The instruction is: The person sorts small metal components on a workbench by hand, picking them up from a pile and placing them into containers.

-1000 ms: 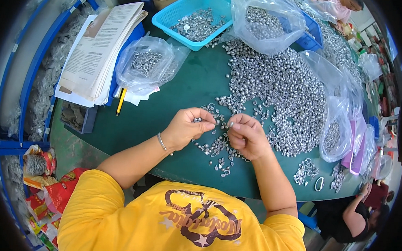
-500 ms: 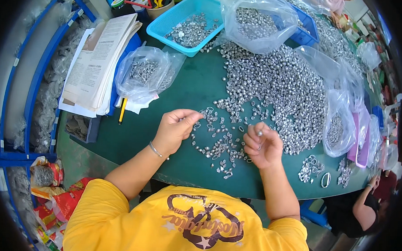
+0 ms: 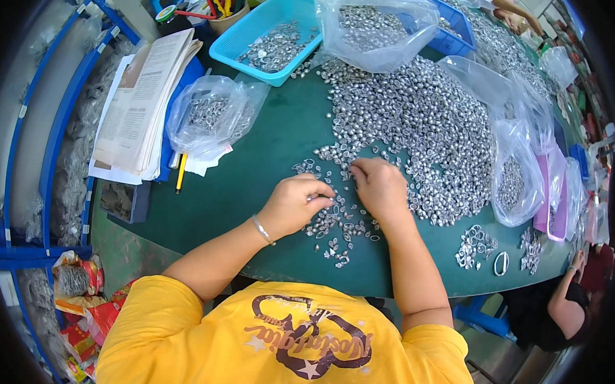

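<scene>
Small silver metal pieces, bead-like and ring-shaped, make a large pile (image 3: 420,121) on the green table (image 3: 183,217). A thinner scatter of loose silver pieces (image 3: 343,231) lies nearer me. My left hand (image 3: 293,206), with a bracelet (image 3: 262,230) at its wrist, is over the left of this scatter. Its thumb and fingertips are pinched together; what they hold is too small to make out. My right hand (image 3: 381,190) reaches to the pile's near left edge, fingers down and closed. Its fingertips touch or nearly touch the pieces there, and anything between them is hidden.
A turquoise basket (image 3: 224,54) of metal pieces and clear plastic bags (image 3: 211,109) stand around the pile. Papers (image 3: 143,109) and a yellow pen (image 3: 181,173) lie left. Small groups of pieces (image 3: 475,247) sit right, near another person's arm (image 3: 565,292).
My right hand, earlier raised with a small silver piece at its fingertips, has moved up and left to the pile's edge. My left hand has shifted right and slightly nearer me.
</scene>
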The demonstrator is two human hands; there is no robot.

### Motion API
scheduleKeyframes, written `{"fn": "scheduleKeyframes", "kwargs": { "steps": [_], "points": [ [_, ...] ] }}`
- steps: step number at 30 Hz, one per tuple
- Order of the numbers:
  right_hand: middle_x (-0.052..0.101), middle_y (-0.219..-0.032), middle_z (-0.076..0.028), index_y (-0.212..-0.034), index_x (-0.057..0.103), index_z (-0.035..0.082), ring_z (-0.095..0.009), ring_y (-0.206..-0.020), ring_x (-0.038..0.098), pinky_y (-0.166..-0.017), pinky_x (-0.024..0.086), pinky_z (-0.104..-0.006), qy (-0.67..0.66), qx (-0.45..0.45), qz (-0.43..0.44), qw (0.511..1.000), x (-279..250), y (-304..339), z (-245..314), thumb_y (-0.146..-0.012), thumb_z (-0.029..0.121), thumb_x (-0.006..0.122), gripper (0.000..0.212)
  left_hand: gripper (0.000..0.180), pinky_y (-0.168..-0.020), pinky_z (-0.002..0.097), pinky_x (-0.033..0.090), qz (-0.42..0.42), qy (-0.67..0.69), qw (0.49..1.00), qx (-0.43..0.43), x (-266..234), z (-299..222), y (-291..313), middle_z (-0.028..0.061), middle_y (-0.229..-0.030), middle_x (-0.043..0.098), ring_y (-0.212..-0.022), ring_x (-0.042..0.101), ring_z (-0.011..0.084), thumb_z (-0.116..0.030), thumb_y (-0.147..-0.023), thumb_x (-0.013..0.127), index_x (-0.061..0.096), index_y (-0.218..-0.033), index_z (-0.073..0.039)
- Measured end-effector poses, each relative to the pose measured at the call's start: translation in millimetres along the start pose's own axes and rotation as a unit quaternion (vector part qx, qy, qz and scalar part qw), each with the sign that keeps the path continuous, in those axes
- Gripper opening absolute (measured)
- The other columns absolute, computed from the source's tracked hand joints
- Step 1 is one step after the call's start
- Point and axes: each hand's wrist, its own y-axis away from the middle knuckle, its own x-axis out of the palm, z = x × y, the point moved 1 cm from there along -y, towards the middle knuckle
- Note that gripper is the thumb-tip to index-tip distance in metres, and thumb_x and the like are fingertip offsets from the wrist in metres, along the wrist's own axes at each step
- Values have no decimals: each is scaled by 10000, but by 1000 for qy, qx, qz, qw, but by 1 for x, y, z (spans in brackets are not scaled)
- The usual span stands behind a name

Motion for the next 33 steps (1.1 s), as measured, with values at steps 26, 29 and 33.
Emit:
{"fn": "scheduleKeyframes", "kwargs": {
  "steps": [26, 29, 33],
  "points": [
    [622, -765, -122, -799, 646, 68, -328, -685, 597, -610, 488, -394, -27, -37, 20, 999, 10, 3, 11, -746, 171, 608, 122, 111, -605, 341, 456, 31, -94, 994, 51, 14, 1, 3, 90, -688, 545, -654, 560, 265, -99, -694, 668, 651, -799, -67],
    [619, -753, -118, -799, 640, 65, -322, -685, 599, -613, 490, -393, -17, -49, 17, 999, 9, 4, 11, -755, 168, 596, 120, 115, -607, 341, 456, 25, -91, 995, 31, 13, -1, 2, 91, -696, 551, -653, 560, 266, -94, -699, 663, 653, -811, -69],
    [645, -793, -95, -869, 653, 50, -177, -634, 605, -590, 478, -272, -293, 20, 70, 953, 1, 4, 3, -751, 101, 643, 129, 128, -603, 339, 456, 21, -102, 994, 19, 10, -1, 4, 93, -701, 558, -638, 560, 267, -90, -694, 667, 653, -819, -65]
  ]
}}
